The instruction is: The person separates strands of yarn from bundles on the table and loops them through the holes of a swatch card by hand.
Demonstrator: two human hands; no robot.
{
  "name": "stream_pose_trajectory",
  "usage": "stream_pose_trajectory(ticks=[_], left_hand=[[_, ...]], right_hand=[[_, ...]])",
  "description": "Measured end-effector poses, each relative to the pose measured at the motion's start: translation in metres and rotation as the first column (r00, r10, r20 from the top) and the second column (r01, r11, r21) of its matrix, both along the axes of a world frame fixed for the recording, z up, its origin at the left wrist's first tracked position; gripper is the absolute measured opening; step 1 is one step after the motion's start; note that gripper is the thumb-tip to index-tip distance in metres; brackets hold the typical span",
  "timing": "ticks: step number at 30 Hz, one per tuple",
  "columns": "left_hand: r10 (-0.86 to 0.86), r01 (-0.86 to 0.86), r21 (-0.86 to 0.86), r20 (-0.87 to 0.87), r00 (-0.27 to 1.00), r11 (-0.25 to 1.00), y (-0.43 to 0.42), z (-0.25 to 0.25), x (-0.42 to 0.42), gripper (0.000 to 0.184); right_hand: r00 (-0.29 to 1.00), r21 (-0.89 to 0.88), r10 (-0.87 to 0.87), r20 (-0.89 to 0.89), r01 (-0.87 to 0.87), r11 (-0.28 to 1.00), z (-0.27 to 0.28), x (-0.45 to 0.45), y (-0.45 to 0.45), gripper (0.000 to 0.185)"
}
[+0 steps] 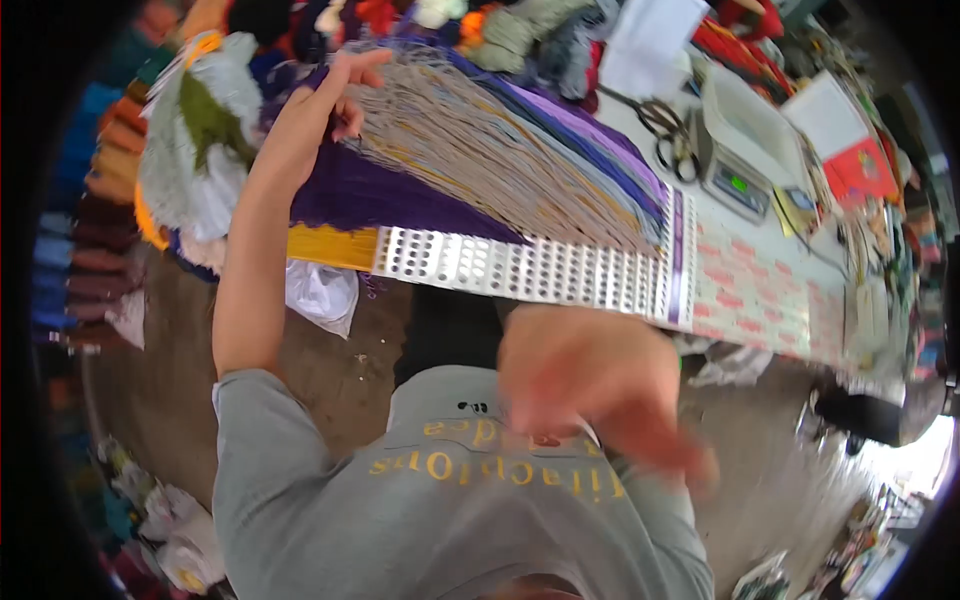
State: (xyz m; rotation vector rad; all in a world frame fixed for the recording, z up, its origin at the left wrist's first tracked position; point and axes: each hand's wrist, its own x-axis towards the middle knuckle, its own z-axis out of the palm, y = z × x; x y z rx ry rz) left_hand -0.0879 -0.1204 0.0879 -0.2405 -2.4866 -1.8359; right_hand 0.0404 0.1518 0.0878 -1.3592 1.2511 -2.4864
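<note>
Yarn (490,140) fans rightward from beside the left hand (338,95), over the holed strip (460,262). That hand's forefinger points outward, others curl; whether strands are pinched, one cannot tell. The right hand (590,365), apart from the yarn, blurs, its grip unclear. Strand-sorting seems underway; the next move likely calls for careful separation.

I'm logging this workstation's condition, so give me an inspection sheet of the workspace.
Surface: perforated white strip along the near edge; pink-patterned covering to its right.
Job's things: beige strands beside purple yarn.
Clutter: scissors, digital scale.
Hands: left hand at the strands' far-left end; right hand blurred, before the grey shirt.
Cables: possible thin cord near the scale; unclear.
Surroundings: coloured yarn bundles at left.
</note>
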Motion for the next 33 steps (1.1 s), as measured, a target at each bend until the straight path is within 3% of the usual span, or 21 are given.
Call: stream_pose_trajectory(ticks=[2, 5, 15, 22, 33], left_hand=[[-0.068, 0.059, 0.094, 0.093, 0.993, 0.994, 0.029, -0.011, 0.006, 0.051], [-0.137, 0.116, 0.157, 0.134, 0.981, 0.981, 0.055, -0.028, 0.006, 0.051], [-0.179, 0.166, 0.193, 0.048, 0.983, 0.967, 0.109, -0.007, 0.025, 0.047], [-0.236, 0.228, 0.117, 0.057, 0.97, 0.966, 0.123, -0.035, 0.026, 0.047], [-0.216, 0.186, 0.242, 0.105, 0.971, 0.952, 0.128, -0.048, 0.042, 0.053]], right_hand=[[0.954, -0.235, 0.016, -0.299, -0.09, 0.968, 0.034, 0.009, -0.021, 0.052], [0.937, -0.312, -0.016, -0.35, -0.101, 0.945, 0.055, 0.013, -0.02, 0.043], [0.898, -0.266, -0.14, -0.417, 0.027, 0.964, 0.05, 0.02, 0.002, 0.031], [0.91, -0.203, -0.193, -0.368, 0.124, 0.971, 0.039, 0.009, 0.016, 0.023], [0.876, -0.153, -0.259, -0.406, 0.214, 0.965, 0.035, 0.005, 0.014, 0.011]])
